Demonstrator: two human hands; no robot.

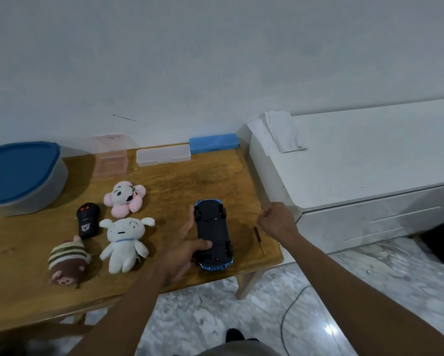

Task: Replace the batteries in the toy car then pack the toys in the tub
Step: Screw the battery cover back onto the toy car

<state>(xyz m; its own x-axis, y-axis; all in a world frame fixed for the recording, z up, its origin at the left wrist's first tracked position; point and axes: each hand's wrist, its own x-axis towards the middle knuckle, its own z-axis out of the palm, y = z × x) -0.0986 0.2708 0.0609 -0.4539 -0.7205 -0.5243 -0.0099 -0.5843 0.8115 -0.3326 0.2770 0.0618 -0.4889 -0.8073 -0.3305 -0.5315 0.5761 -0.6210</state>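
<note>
The blue toy car [214, 233] lies upside down near the table's right front, its black underside facing up. My left hand [187, 242] grips it from the left, thumb across the underside and fingers along its side. Curled into a fist, my right hand [276, 220] hovers at the table's right edge; whether it holds anything small cannot be told. A thin screwdriver [259, 239] lies between the car and that hand. The grey tub [23, 181] with its blue lid on stands at the back left.
A black remote [87, 224], a pink flower plush [124, 199], a white dog plush [124, 244] and a striped brown plush [68, 263] lie left of the car. Pink [110, 155], clear [163, 155] and blue [214, 143] boxes line the wall. White furniture [370, 163] adjoins the wooden table [190, 181].
</note>
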